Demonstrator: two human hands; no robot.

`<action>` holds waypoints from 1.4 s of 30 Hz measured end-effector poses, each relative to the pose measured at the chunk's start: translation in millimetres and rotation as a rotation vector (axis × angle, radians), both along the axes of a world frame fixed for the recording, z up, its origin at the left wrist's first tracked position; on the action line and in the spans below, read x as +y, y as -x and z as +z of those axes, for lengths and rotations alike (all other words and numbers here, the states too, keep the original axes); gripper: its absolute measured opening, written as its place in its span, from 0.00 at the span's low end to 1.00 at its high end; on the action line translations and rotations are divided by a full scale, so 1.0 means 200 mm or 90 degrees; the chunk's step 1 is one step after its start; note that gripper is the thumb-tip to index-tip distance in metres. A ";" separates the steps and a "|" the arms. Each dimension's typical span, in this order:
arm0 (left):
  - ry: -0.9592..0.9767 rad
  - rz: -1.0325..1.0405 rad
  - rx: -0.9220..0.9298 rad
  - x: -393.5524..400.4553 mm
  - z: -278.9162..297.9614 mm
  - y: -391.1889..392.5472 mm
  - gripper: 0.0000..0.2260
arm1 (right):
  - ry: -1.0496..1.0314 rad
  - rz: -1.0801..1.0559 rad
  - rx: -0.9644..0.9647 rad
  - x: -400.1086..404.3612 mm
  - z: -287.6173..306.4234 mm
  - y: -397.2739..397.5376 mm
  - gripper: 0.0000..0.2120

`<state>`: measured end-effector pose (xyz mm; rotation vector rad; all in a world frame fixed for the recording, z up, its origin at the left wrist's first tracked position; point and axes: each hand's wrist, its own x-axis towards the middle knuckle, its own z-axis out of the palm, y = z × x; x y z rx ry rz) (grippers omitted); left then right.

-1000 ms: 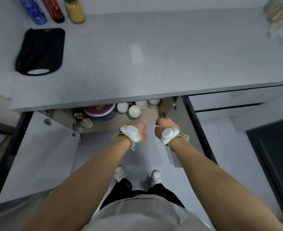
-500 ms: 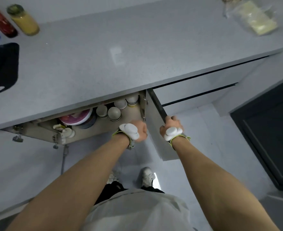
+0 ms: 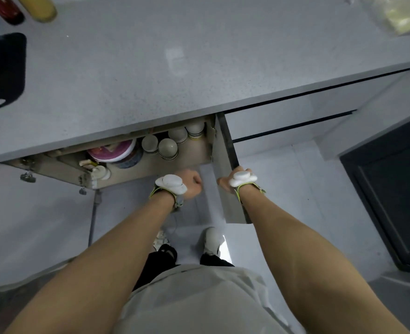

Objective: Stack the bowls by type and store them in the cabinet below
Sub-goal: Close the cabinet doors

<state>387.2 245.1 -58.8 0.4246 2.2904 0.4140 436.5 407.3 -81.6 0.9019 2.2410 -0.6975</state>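
Several bowls (image 3: 167, 148) half hidden beneath the countertop (image 3: 151, 75).

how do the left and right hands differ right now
The right hand grips the edge of the open cabinet door; the left hand is a closed fist that seems to hold nothing. The right hand sits beside the door, while the left hand hangs in front of the cabinet opening, below the stacked bowls. Both wear a white wrist device with a green-edged strap.
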 end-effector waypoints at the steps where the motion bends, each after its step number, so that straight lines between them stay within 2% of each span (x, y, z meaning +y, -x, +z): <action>1: 0.005 0.001 -0.005 -0.03 -0.01 0.00 0.08 | -0.018 0.022 -0.012 -0.04 0.00 0.00 0.24; 3: 0.010 0.008 -0.013 -0.13 -0.02 0.02 0.10 | -0.034 0.057 -0.033 -0.13 0.02 0.02 0.25; 6: 0.015 0.024 -0.019 -0.24 -0.04 0.06 0.10 | -0.031 0.103 -0.049 -0.22 0.08 0.07 0.21; 11: 0.001 0.072 -0.009 -0.41 -0.02 0.14 0.04 | -0.027 0.109 -0.027 -0.40 0.15 0.14 0.21; 13: -0.004 0.082 -0.011 -0.49 0.00 0.19 0.02 | 0.015 0.037 -0.020 -0.47 0.13 0.18 0.24; 16: -0.008 0.085 -0.013 -0.59 0.02 0.27 0.06 | 0.209 -0.131 0.003 -0.58 0.14 0.26 0.24; 21: -0.003 0.081 0.008 -0.79 0.05 0.40 0.09 | 0.292 -0.309 0.055 -0.79 0.06 0.42 0.24; 23: -0.013 0.091 0.028 -0.85 0.06 0.44 0.09 | 0.324 -0.394 0.083 -0.83 0.03 0.46 0.27; 27: -0.032 0.136 0.045 -1.01 0.07 0.52 0.08 | 0.401 -0.463 0.084 -1.03 0.18 0.59 0.32; 29: -0.033 0.149 0.048 -1.07 0.06 0.55 0.08 | 0.396 -0.462 0.096 -1.03 0.08 0.69 0.39; 31: -0.019 0.144 0.053 -1.12 0.07 0.58 0.09 | 0.351 -0.484 0.103 -0.93 -0.37 0.85 0.48; 33: -0.001 0.145 0.052 -1.16 0.07 0.62 0.10 | 0.376 -0.513 0.095 -0.89 -0.63 0.97 0.44; 37: 0.030 0.137 0.044 -1.17 0.07 0.68 0.11 | 0.332 -0.525 0.117 -0.99 -0.27 1.03 0.42; 38: 0.034 0.147 0.042 -1.16 0.07 0.70 0.12 | 0.355 -0.545 0.120 -1.00 -0.24 1.08 0.44; 40: 0.037 0.166 0.036 -1.14 0.06 0.71 0.12 | 0.362 -0.551 0.115 -1.04 0.03 1.09 0.47; 42: 0.043 0.177 0.026 -1.12 0.05 0.73 0.11 | 0.379 -0.553 0.146 -1.06 0.20 1.10 0.34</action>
